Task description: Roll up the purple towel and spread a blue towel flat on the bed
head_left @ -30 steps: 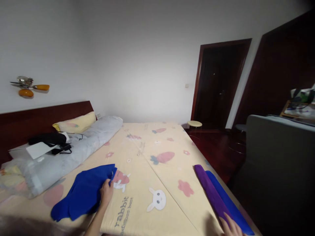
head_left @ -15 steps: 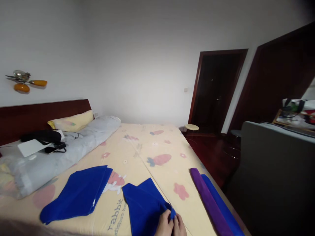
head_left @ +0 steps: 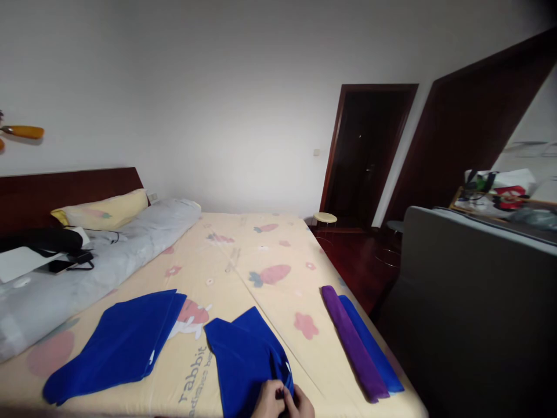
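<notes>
Where the near edge of the bed (head_left: 261, 255) meets the frame, the blue cloth (head_left: 243, 357) lies flat, its near right corner pinched by the left hand (head_left: 268, 400) and right hand (head_left: 301, 405), both clenched on the fabric. Left of it lies a second blue cloth (head_left: 117, 345); to the right, a purple roll (head_left: 353, 342) touches a blue roll (head_left: 369, 342)
</notes>
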Available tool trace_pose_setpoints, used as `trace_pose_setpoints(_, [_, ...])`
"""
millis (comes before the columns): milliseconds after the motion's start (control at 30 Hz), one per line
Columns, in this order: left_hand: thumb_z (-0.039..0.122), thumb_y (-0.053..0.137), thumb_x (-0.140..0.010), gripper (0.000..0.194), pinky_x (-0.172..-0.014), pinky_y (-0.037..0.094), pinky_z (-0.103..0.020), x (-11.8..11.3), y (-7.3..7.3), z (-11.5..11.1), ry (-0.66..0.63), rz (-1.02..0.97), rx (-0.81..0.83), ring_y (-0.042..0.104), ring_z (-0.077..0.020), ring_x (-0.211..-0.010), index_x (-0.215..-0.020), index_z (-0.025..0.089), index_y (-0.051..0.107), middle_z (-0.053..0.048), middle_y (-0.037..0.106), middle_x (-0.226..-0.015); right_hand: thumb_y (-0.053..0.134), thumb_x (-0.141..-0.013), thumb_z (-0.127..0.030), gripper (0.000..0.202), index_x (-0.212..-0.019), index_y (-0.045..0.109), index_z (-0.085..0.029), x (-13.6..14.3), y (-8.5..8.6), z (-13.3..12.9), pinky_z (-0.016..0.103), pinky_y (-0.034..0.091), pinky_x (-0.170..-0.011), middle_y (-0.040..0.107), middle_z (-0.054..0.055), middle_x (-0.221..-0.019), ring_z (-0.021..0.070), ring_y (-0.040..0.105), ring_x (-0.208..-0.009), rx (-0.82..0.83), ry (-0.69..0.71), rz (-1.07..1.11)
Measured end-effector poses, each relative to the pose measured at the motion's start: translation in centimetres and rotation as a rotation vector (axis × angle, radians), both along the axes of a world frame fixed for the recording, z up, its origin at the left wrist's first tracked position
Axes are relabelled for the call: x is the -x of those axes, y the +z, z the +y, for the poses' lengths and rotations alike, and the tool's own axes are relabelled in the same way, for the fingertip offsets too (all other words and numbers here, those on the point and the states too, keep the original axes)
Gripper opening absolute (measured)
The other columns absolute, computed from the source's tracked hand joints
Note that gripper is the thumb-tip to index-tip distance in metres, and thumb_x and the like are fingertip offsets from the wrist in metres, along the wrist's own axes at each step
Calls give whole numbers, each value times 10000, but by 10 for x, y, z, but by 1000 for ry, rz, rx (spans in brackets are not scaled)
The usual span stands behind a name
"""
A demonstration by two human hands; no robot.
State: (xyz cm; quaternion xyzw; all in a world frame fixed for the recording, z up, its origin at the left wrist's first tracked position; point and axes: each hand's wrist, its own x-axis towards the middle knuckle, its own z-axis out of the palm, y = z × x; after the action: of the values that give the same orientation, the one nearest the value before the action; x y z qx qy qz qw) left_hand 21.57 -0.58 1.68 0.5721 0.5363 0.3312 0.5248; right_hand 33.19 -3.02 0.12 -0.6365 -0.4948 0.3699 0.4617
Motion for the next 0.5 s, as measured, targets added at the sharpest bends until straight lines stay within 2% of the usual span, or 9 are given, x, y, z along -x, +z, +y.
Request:
trace_pose_setpoints(100, [355,688,-558,220,-630,348,-309,5,0,-1,-19,-35,-6,436,-139,-593,-501,227,518,58,451,-523,541,-611,-715,522,-663,659,-209,-8,8,3,340,499,-676,698,49,-623,263,646,-681,4,91,27])
trace_pose_setpoints(233, [488,704,-557,323,-620,369,-302,9,-3,1,-28,-75,22,469,-133,-565,-527,221,525,59,471,-508,548,-612,-615,442,-724,693,-213,-17,13,5,349,517,-739,737,50,-711,267,672,-744,4,185,83])
trace_pose_setpoints(300, [588,672,-575,395,-611,379,-303,11,-3,3,-3,-76,24,494,-140,-554,-543,222,525,48,497,-504,532,-580,-561,390,-706,687,-226,-21,12,5,359,521,-741,741,48,-716,270,676,-748,17,149,66])
trace_pose_setpoints(367, [688,609,-591,473,-576,371,-305,17,-3,6,40,-66,16,483,-141,-505,-535,231,504,47,485,-468,504,-550,-519,351,-689,671,-244,-29,10,4,360,518,-727,740,41,-706,268,675,-741,31,54,18])
trace_pose_setpoints(500, [809,545,-544,577,-525,338,-299,50,5,18,180,-31,-26,409,-123,-418,-471,249,428,74,382,-391,480,-534,-469,275,-651,627,-267,-55,11,6,342,493,-654,708,17,-611,243,663,-641,76,-100,-77])
